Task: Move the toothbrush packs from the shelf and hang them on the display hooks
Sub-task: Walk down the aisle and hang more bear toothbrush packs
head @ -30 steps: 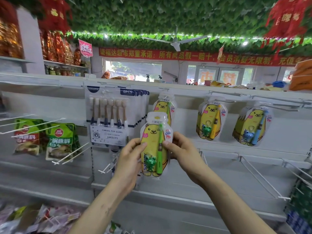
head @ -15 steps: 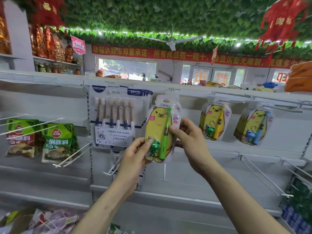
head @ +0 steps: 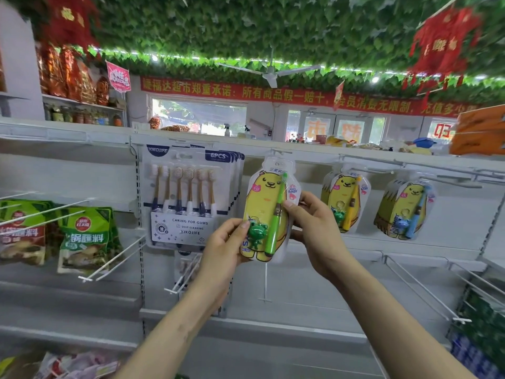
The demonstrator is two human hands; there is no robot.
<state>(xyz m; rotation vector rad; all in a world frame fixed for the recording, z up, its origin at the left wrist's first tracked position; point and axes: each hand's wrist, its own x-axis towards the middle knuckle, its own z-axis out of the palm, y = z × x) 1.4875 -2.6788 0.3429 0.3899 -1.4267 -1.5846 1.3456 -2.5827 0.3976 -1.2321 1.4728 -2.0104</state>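
A yellow bear-shaped toothbrush pack (head: 263,201) with a green brush and a green frog charm is raised in front of the white display panel. My left hand (head: 225,247) pinches its lower left edge. My right hand (head: 308,222) grips its right edge. The pack's top hole sits at the display hook (head: 281,152) under the top rail; whether it is on the hook I cannot tell. To the right hang similar packs with a yellow brush (head: 345,198) and a blue brush (head: 404,209).
A six-brush pack (head: 188,195) hangs just left of the bear pack. Green sauce packets (head: 87,236) hang on long hooks at far left. Bare hooks (head: 426,294) stick out low on the right and one (head: 185,274) below the six-brush pack. Loose packets (head: 73,365) lie bottom left.
Both hands have lifted the green-brush pack up and to the right, from chest height to the top rail's hook. It now covers the pack that hung there.
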